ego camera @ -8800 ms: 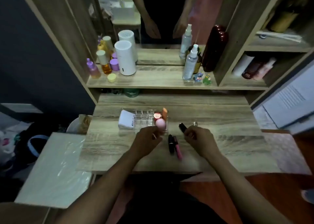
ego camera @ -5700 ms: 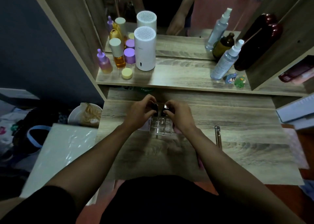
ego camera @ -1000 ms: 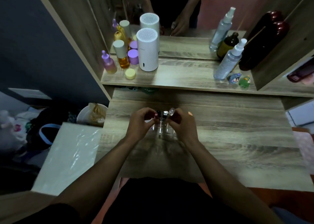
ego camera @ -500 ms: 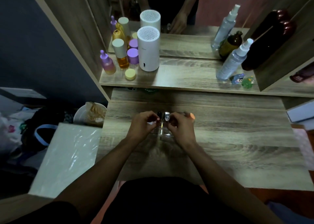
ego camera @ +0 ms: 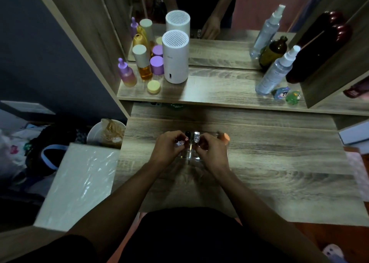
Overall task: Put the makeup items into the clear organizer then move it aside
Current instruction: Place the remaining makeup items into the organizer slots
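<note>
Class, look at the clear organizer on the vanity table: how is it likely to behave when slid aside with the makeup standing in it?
The clear organizer looks like rigid plastic, so it should probably slide across the wooden table without flexing. The items standing upright in it, like the black-capped tube, rise above its walls, so a jerk might rattle or tip them. Its glossy walls may be slippery.

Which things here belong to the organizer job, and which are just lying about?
Job: clear plastic organizer; black-capped tube; silver-capped tube; orange sponge; left hand; right hand.
Lying about: white cylinder; purple dropper bottle; clear spray bottle.
</note>
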